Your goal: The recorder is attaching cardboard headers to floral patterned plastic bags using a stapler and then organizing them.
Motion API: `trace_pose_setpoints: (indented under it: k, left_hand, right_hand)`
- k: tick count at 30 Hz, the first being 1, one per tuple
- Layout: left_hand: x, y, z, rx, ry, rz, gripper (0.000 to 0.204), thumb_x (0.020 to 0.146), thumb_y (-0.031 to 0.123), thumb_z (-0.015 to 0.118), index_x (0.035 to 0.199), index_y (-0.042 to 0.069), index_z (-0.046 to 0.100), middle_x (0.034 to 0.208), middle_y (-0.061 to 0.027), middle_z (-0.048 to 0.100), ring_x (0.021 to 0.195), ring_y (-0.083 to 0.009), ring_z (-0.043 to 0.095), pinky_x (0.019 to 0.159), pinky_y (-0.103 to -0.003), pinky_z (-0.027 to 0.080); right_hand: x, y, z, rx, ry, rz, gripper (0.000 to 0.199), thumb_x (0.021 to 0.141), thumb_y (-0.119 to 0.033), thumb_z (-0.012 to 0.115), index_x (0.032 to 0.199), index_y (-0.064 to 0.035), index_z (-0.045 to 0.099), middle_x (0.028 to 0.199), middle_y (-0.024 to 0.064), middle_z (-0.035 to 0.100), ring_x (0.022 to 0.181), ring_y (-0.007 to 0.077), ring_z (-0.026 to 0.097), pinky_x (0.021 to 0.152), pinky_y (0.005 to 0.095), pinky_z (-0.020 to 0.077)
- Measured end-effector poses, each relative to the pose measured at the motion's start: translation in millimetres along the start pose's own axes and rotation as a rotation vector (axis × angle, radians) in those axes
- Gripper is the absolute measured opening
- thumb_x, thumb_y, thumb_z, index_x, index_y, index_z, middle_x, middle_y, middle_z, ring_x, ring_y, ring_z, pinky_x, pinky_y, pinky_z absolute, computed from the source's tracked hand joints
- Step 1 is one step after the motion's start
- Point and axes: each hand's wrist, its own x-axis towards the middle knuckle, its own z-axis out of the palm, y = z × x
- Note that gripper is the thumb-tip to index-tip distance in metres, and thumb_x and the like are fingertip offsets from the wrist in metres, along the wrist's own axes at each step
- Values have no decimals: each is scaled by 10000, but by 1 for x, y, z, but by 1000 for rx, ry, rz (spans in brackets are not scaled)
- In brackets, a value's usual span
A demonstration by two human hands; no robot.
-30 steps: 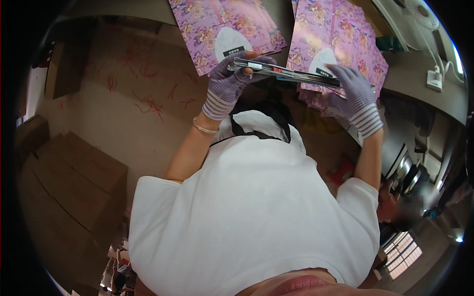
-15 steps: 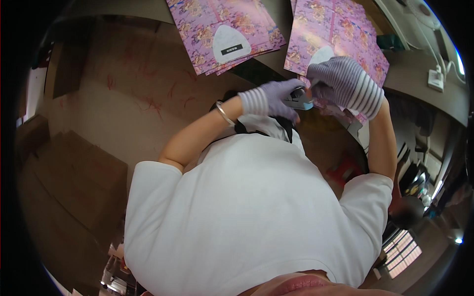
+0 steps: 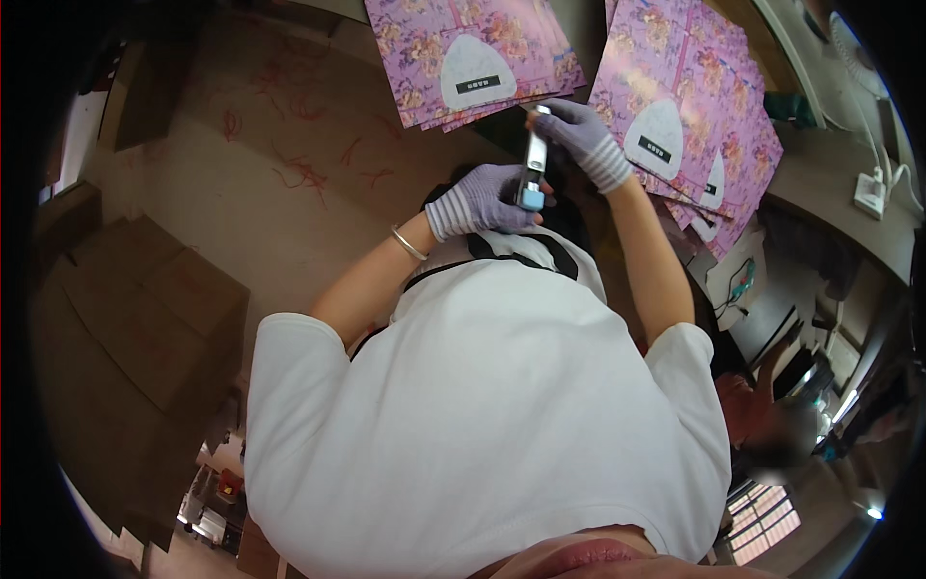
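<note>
A stapler (image 3: 533, 164) with a bright metal top and a light blue end is held between my hands, in front of my body. My left hand (image 3: 490, 201), in a purple knit glove with striped cuff, is closed around its near, blue end. The fingers of my right hand (image 3: 576, 135), gloved the same way, are closed on its far end. Beyond them on the table lie two stacks of pink-purple flowered sheets with pale rounded-triangle panels, a left stack (image 3: 415, 48) and a right stack (image 3: 714, 106). My right hand is beside the right stack's edge.
Brown cardboard (image 3: 145, 318) stands on the left. Red strands (image 3: 301, 174) lie scattered on the floor. At the right are a white power strip (image 3: 869, 195) with cords and a fan (image 3: 854, 58). Another person (image 3: 762, 405) is at the lower right.
My right hand has moved left from the right stack's edge to the stapler's far end. The stapler has turned to point away from me, and my left hand has shifted slightly left.
</note>
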Motion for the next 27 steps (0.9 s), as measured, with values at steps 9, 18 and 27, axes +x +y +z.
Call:
trace_pose_setpoints:
  k: [9,18,27]
  left_hand:
    - [-18,1,-14,107,165,-5,454,717,275,689,1045,2,536,950,-74,607,910,-127,553,798,-268,446]
    - [-41,-35,-42,583,412,-78,579,810,551,421,835,8,620,693,-163,594,668,-271,581,655,-330,445]
    - [-21,-64,-109,589,828,-255,388,801,388,562,699,15,588,529,-68,556,511,-143,537,518,-292,446]
  right_hand:
    - [28,27,44,205,77,-114,208,841,-188,511,966,-33,571,850,23,585,778,97,517,708,229,420]
    - [-12,97,77,-67,-174,-326,393,872,-381,447,1049,-36,516,1010,137,531,902,225,525,802,301,415]
    - [0,141,81,157,-109,186,584,596,-141,680,1101,-6,419,852,85,533,747,162,522,658,281,469]
